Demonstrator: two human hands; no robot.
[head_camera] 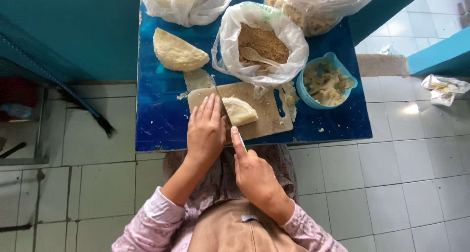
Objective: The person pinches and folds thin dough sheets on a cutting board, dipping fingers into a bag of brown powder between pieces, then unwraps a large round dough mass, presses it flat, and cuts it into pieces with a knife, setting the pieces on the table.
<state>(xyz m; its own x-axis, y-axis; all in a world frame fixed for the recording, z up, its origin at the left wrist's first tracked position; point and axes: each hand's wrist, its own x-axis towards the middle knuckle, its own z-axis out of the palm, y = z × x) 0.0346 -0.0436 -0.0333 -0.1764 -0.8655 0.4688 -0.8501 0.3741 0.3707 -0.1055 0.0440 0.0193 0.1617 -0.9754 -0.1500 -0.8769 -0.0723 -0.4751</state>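
Note:
My left hand [205, 129] lies flat, fingers together, on the near left part of a pale cutting board [264, 124], pressing down on the knife blade [216, 88] that runs away from me. My right hand [252, 171] is closed around the knife's green handle, its forefinger stretched along the top. A wedge of pale dough-like food [240, 111] rests on the board just right of the blade. A thin cut slice [197, 79] lies past the board's far left corner.
The board sits on a small blue table [161, 129]. Behind it are a larger half-round piece [177, 51], an open bag of brown crumbs [263, 44] holding a wooden spoon, a blue bowl of chunks [327, 81], and two more plastic bags. Tiled floor surrounds the table.

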